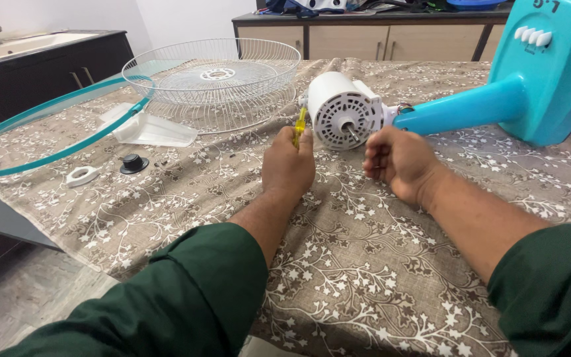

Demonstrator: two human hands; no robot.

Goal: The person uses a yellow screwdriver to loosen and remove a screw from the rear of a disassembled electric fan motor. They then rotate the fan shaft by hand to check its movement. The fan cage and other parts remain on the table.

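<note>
Seen from above, a worktop [365, 277] draped in a brown cloth with white leaf print, and at its centre the landmark: a white fan motor housing [342, 111] lying on its side, vented face and bare metal shaft [351, 132] turned toward the viewer, joined behind to a turquoise fan stand [523, 86] with white push buttons. Just left of the motor, the left hand [289, 165], fingers closed around a yellow-handled screwdriver [299, 125], tip aimed at the housing's left edge; exact contact point hidden by the fingers. Just right of and below the motor, the right hand [398, 162], curled into a loose fist with nothing seen inside, knuckles near the shaft but not touching it. Further left of the motor, a white wire fan guard [213, 79] lying flat; beyond it a turquoise guard rim [47, 142], a clear fan blade [150, 129], a black knob [133, 162] and a small white ring-shaped piece [82, 175]. Judged from this: best done with the right hand steadying the housing against rolling, the driver kept square and fully seated in the screw, firm inward pressure, slow turns, loosened parts set beside the knob.
</note>
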